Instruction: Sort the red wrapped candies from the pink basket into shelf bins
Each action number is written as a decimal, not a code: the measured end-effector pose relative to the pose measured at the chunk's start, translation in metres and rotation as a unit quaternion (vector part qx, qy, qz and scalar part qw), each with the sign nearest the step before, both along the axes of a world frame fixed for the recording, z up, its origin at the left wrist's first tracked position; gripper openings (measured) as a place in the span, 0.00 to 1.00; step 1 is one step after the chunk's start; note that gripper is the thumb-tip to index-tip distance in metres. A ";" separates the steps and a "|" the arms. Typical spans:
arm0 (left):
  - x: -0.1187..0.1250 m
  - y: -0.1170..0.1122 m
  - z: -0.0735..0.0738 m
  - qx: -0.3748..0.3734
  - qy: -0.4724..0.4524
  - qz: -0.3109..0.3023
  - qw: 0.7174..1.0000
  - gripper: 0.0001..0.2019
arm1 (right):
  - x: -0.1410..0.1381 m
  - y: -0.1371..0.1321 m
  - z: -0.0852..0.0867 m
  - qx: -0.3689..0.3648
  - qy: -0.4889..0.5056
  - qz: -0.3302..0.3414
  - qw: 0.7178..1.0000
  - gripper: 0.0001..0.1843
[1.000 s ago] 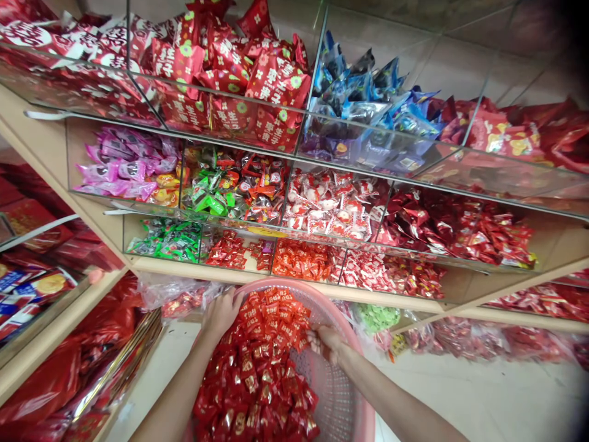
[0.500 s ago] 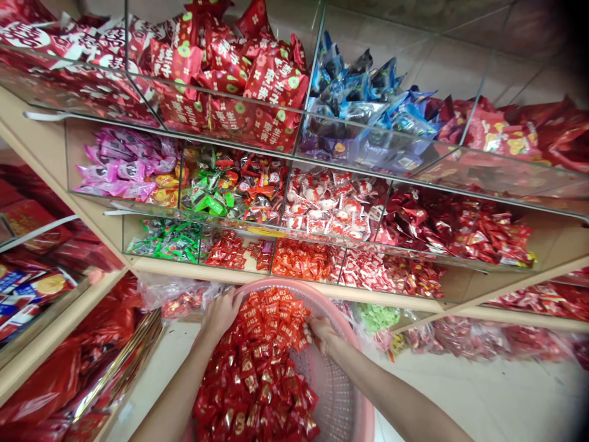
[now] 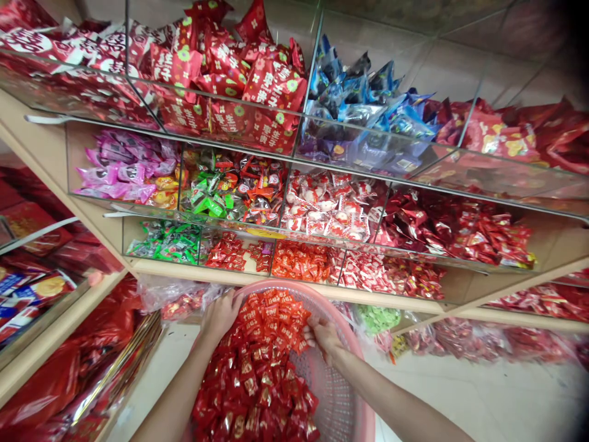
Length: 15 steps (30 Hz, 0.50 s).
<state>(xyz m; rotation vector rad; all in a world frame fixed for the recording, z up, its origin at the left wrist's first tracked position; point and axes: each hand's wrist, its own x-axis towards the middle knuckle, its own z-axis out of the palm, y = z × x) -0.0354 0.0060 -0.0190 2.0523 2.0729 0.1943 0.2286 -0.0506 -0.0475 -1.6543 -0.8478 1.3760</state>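
A pink plastic basket (image 3: 338,393) stands below the shelves, holding many wrapped candies. Bright orange-red candies (image 3: 271,319) are heaped at its far side, and darker red candies with gold print (image 3: 257,393) fill the near left. On the basket's upper left rim, my left hand (image 3: 222,316) is closed, its thumb side along the edge. Inside the basket, my right hand (image 3: 324,337) has its fingers curled against the right edge of the orange-red candies. Its fingertips are partly hidden among the wrappers.
Glass-fronted shelf bins rise ahead; one low bin holds similar orange-red candies (image 3: 299,261). Green-wrapped candies (image 3: 165,241) lie farther left. Bagged goods (image 3: 478,337) sit under the wooden shelf edge (image 3: 391,298). Red packages (image 3: 55,368) fill a side shelf at left.
My right hand has shifted very slightly at the edge of the orange-red candies. My left hand stays on the basket rim, and the basket is practically still.
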 end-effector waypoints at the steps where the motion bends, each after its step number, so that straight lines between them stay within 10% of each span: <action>1: 0.000 0.000 -0.001 -0.001 -0.001 0.002 1.000 0.26 | 0.002 0.001 0.004 0.015 -0.021 0.006 1.000 0.12; 8: 0.001 0.000 0.000 -0.011 -0.004 0.012 1.000 0.26 | 0.016 0.061 0.046 0.245 -0.254 0.046 0.935 0.14; 15: 0.001 -0.002 0.004 -0.015 -0.005 0.013 1.000 0.25 | 0.009 0.124 0.056 0.086 -0.526 0.092 0.841 0.15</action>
